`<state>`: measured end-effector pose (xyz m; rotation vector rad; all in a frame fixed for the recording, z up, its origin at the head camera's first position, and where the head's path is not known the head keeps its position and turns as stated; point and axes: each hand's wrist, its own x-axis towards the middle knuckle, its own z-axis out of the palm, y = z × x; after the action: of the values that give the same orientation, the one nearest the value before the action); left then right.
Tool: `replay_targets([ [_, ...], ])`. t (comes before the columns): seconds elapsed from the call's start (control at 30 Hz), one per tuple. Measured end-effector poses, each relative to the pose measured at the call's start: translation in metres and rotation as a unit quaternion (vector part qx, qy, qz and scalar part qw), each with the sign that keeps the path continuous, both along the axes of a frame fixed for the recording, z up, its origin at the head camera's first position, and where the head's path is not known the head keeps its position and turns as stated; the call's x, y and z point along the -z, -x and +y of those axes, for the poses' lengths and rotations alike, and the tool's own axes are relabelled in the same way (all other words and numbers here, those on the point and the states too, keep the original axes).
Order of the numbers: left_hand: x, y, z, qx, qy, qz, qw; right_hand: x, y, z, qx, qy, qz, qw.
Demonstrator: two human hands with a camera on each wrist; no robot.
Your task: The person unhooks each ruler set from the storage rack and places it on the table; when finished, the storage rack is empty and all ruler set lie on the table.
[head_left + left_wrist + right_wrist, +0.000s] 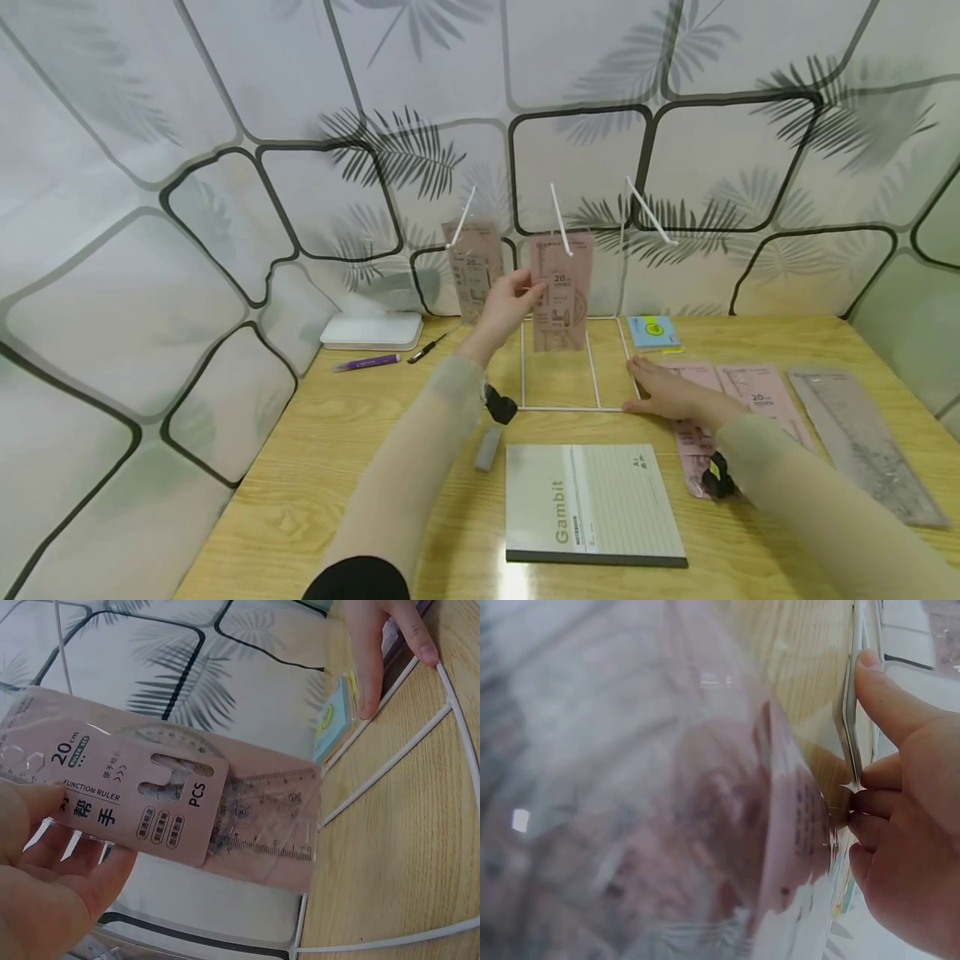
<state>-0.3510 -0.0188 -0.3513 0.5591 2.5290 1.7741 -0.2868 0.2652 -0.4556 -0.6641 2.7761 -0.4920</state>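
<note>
My left hand (pixel 510 308) pinches a pink ruler set package (pixel 562 292) near its left edge, thumb in front and fingers behind. The package is upright, behind the tip of the middle hook (pixel 561 218); whether it hangs from that hook I cannot tell. Another ruler set package (pixel 472 271) is by the left hook (pixel 461 218). My right hand (pixel 667 390) rests at the right side of the white wire rack's base (pixel 558 409), its thumb and fingers touching the wire. In the left wrist view, the package (pixel 172 787) shows clear rulers and a protractor.
Pink packages (pixel 757 396) and a clear one (pixel 862 433) lie on the right, partly under my right arm. A notebook (pixel 592 504) lies in front. Around stand a grey bar (pixel 487 450), pens (pixel 367 362), a white case (pixel 371 331) and a blue pad (pixel 652 332).
</note>
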Motion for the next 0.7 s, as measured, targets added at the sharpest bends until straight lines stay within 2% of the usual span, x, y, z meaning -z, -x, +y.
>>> replay_targets([
  [0.13,-0.003,-0.008,-0.004,0.011,0.003,0.019,0.9997,-0.001,0.0,-0.001,0.001,0.001,-0.002,1.0],
  [0.4,-0.012,-0.036,-0.024,0.043,0.042,0.059,0.9964,-0.001,0.001,-0.003,0.003,-0.008,-0.012,1.0],
  [0.57,-0.019,-0.056,-0.038,0.07,0.054,0.061,0.9942,0.001,0.003,-0.002,0.003,-0.001,-0.015,1.0],
  [0.7,-0.024,-0.07,-0.054,0.095,0.043,0.061,0.9926,0.004,0.004,-0.002,0.0,-0.003,-0.01,1.0],
])
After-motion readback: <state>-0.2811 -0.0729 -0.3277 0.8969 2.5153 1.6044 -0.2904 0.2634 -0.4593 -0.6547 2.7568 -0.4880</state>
